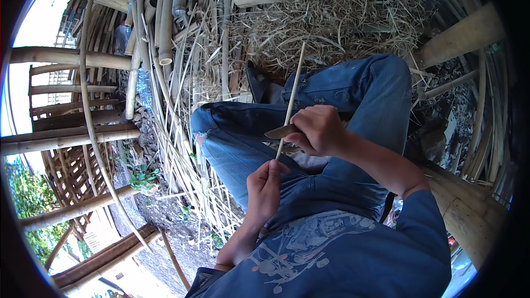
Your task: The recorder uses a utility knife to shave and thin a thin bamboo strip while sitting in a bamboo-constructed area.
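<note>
A thin, pale bamboo stick (295, 85) slants up and away from my lap, its far end over the shavings. Its near end is pinched in my left hand (265, 186), between thumb and fingers. Above it, my right hand (318, 131) is closed round a knife; the handle is hidden in the fist. The dark, short, broad blade (281, 132) points left and lies across the stick, just above my left hand. Whether the edge touches the stick I cannot make out.
A heap of curled shavings (342, 27) lies past my knees. Several split bamboo strips (187, 149) spread on the ground at left, near thick bamboo poles (165, 27). A bamboo rail frame (72, 138) stands far left. A thick bamboo beam (464, 215) runs close on my right.
</note>
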